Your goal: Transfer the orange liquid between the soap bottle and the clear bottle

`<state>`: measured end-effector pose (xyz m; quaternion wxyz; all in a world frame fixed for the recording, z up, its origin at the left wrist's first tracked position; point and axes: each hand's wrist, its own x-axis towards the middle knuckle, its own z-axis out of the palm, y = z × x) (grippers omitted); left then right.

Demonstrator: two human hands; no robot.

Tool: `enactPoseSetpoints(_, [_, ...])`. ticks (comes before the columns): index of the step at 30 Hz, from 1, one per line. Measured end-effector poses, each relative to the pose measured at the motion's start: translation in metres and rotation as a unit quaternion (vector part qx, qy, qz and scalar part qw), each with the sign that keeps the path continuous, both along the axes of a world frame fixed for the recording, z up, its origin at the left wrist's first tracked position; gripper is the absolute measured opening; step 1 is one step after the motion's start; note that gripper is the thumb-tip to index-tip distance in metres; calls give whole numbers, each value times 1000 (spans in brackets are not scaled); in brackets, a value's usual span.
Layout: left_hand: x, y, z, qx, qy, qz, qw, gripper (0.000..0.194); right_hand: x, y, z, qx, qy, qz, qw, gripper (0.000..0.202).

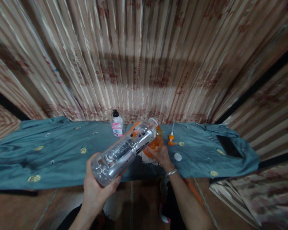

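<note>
My left hand point(99, 183) is closed round the base of a large clear plastic bottle point(124, 151) with a silver and orange label. The bottle is tilted, its open mouth up and to the right, over an orange bottle point(158, 135). My right hand point(161, 155), with a bangle at the wrist, grips the orange bottle, which is partly hidden behind the clear one. Whether liquid flows between them I cannot tell. Under the orange bottle lies a crumpled white cloth or tissue point(150, 160). An orange pump top point(171, 138) with its tube lies right of my right hand, near a white round cap point(178, 157).
A small clear bottle with pink label and black cap point(117, 124) stands behind the clear bottle. A dark phone point(228, 146) lies at the right on the teal cloth-covered table point(67, 159). Striped curtains point(144, 64) hang behind and at both sides.
</note>
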<state>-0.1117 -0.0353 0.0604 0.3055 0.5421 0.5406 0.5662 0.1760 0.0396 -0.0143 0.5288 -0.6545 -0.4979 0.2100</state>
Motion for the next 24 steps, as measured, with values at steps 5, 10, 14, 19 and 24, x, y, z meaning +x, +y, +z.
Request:
enactPoseSetpoints(5, [5,-3,-2,12,-2,15,1000,80,-1,0,0,-12,3,-4,1000,81])
enactPoseSetpoints(10, [2,0,0,4,0,4,1000,90,2,-1,3,-4,0,19,1000,74])
enactPoseSetpoints(14, [2,0,0,-3,2,-4,1000,89,2,-1,3,-1,-9,13,1000,74])
enactPoseSetpoints(19, [7,-3,-4,9,-15,8,1000,87,3,1,-2,-5,-16,4,1000,69])
enactPoseSetpoints(24, [9,-2,-6,12,-22,10,1000,91,3,1,-3,-9,-25,3,1000,60])
